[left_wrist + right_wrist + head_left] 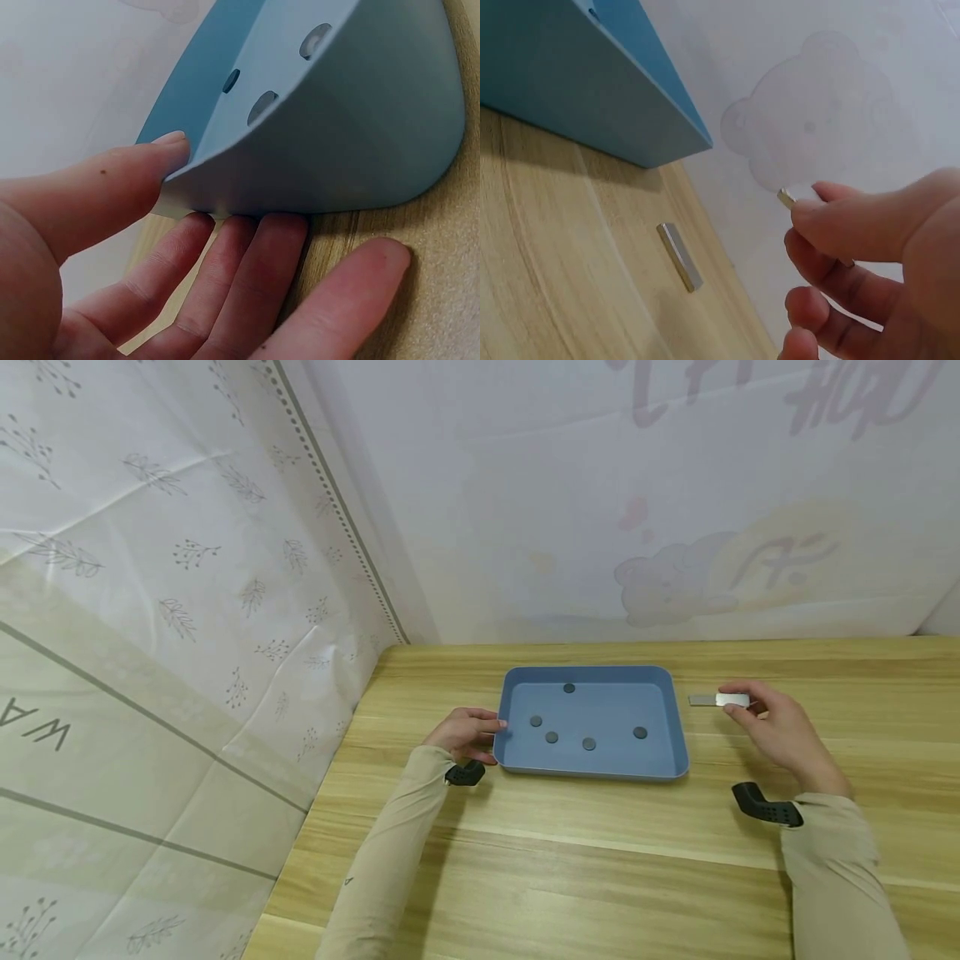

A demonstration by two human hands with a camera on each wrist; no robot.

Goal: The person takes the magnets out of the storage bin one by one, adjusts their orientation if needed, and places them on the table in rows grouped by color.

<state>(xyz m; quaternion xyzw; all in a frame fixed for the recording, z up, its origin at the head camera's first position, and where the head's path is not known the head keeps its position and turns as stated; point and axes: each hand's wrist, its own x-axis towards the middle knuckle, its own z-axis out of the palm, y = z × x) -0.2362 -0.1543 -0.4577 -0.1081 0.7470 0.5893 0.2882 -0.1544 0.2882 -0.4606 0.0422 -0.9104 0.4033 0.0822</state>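
A shallow blue tray [592, 775] rests on the wooden table, with several small grey metal discs [588, 744] scattered on its floor. At its left side my left hand [468, 735] grips the tray wall, thumb over the rim and fingers [251, 262] against the outside. Right of the tray, my right hand [776, 727] pinches a shiny silver metal bar [732, 699] between thumb and fingers, above the table. A second silver bar [680, 257] lies on the wood between the tray and that hand; in the head view this grey bar [702, 700] appears end to end with the pinched one.
The wooden table [555, 877] meets a pale printed sheet [525, 527] at its back edge. Another sheet with leaf patterns [187, 610] hangs along the left side. Black wrist mounts [765, 806] stick out from both sleeves.
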